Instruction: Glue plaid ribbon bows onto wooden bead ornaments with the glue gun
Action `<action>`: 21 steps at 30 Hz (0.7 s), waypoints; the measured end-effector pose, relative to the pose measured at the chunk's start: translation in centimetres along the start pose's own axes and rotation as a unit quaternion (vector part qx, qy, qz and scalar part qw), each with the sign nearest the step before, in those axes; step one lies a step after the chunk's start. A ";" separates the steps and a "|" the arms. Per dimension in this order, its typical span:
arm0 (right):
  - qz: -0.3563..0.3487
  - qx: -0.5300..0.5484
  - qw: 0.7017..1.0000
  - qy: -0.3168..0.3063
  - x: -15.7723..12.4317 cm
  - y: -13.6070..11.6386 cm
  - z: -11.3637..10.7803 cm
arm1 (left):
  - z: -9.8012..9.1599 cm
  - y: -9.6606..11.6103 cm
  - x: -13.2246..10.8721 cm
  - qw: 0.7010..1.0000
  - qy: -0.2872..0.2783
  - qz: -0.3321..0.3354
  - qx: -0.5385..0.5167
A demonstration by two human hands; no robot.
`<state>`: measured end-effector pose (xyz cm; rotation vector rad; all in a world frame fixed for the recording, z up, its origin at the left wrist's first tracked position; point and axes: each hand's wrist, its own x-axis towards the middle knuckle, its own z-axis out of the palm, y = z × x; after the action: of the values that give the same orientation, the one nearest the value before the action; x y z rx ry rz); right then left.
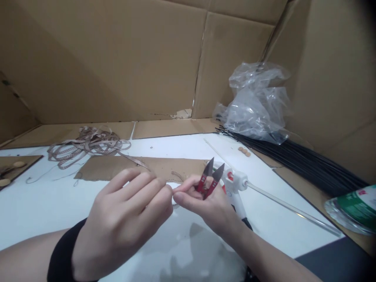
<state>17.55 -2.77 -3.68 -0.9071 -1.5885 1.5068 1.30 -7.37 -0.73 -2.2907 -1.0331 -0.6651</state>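
My left hand (pixel 129 219), back toward me, is closed with its fingers curled; what it grips is hidden. It meets my right hand (pixel 205 203) at the fingertips. Red-handled thread snips (pixel 210 178) are held in my right hand, blades apart and pointing up and away. The thumb and forefinger of that hand pinch together beside the left fist, at something too small to make out. A strand of brown-and-white checked ribbon (pixel 88 147) runs from a loose heap to behind my left hand. A short ribbon piece (pixel 177 175) lies on the cardboard strip (pixel 102 166).
Just beyond my right hand lies a white glue gun (pixel 236 178) with a long clear glue stick (pixel 293 207). Black rods (pixel 293 160), a crumpled plastic bag (pixel 255 105) and a green-labelled bottle (pixel 355 207) line the right. Small wooden discs (pixel 244 151) lie nearby. Cardboard walls (pixel 117 58) enclose the table.
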 end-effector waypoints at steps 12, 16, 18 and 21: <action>0.001 0.058 0.998 0.006 -0.2 0.4 -0.1 | 0.1 -0.4 0.3 0.994 0.033 -0.099 -0.045; -0.009 0.095 0.995 0.006 0.0 0.7 -0.1 | -0.1 -0.6 0.4 0.964 -0.014 -0.191 -0.183; -0.009 0.110 0.994 0.003 0.1 0.8 -0.1 | -0.1 -0.8 0.6 0.940 -0.048 -0.235 -0.244; -0.007 0.124 0.992 -0.005 0.0 0.9 -0.1 | -0.1 -0.8 0.9 0.913 -0.083 -0.259 -0.303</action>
<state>17.64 -2.63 -4.58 -0.7466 -1.3728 1.6577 1.17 -6.47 0.14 -2.6278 -1.7466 -1.1503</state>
